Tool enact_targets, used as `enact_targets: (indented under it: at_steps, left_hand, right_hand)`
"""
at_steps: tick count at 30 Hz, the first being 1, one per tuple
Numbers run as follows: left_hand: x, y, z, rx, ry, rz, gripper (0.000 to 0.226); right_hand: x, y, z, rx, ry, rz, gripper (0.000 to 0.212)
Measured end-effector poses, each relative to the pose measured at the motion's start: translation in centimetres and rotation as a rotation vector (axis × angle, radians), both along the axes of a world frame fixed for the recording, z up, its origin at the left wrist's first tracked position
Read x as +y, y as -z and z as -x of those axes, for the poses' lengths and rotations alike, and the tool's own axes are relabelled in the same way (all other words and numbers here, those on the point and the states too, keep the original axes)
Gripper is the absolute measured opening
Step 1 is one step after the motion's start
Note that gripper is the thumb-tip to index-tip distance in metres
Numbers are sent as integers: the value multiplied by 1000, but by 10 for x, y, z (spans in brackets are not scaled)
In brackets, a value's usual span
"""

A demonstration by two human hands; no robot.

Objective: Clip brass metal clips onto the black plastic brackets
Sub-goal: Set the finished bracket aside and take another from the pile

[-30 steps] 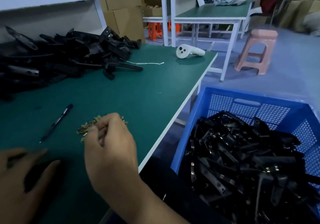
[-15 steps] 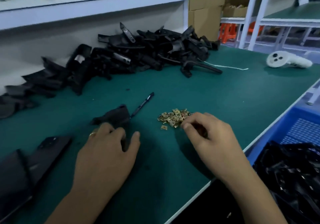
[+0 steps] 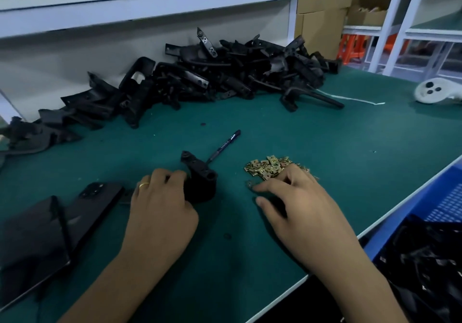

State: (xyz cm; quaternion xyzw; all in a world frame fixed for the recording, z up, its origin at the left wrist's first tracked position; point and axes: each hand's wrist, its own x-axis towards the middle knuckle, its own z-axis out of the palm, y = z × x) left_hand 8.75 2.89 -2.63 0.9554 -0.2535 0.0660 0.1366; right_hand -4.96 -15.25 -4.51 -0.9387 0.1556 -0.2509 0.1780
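On the green bench top, the left hand grips a black plastic bracket just beside a pen. The right hand rests on the near edge of the pile of brass clips, its index fingertip touching one loose clip; fingers relaxed, grasping nothing. More brackets lie heaped at the back.

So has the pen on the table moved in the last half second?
No. The pen lies at the same angle, between the brass clips and the bracket pile; only the camera shifted.

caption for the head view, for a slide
Left hand grips a black bracket while right hand reaches into brass clips.
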Motion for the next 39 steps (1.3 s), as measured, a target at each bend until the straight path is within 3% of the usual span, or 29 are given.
enact_targets:
  at_steps: [3,7,10,20,26,30,35,39]
  left_hand:
    - [-5,-1,4,85,42,141,38]
    - [-10,1,6,115,119,204,62]
    - [-10,4,2,110,147,221,61]
    - [-10,7,1,81,232,314,48]
    - [-8,9,-2,128,349,276,41]
    - [-8,10,-3,108,374,280,41]
    - [-7,9,-2,85,366,258,46]
    - [-7,9,-1,63,399,256,61]
  right_hand:
    - [-1,-1,0,5,-5,26,16]
    - [-2,1,-2,55,-30,114,34]
    - [-2,2,-2,77,-29,131,37]
    - [-4,2,-4,14,-131,78,6]
    - [-7,2,-3,21,-199,12,16]
    - [-5,1,-2,25,-185,35,34]
    - [-4,3,-3,60,-153,79,18]
    - [-7,4,-6,25,-165,47,17]
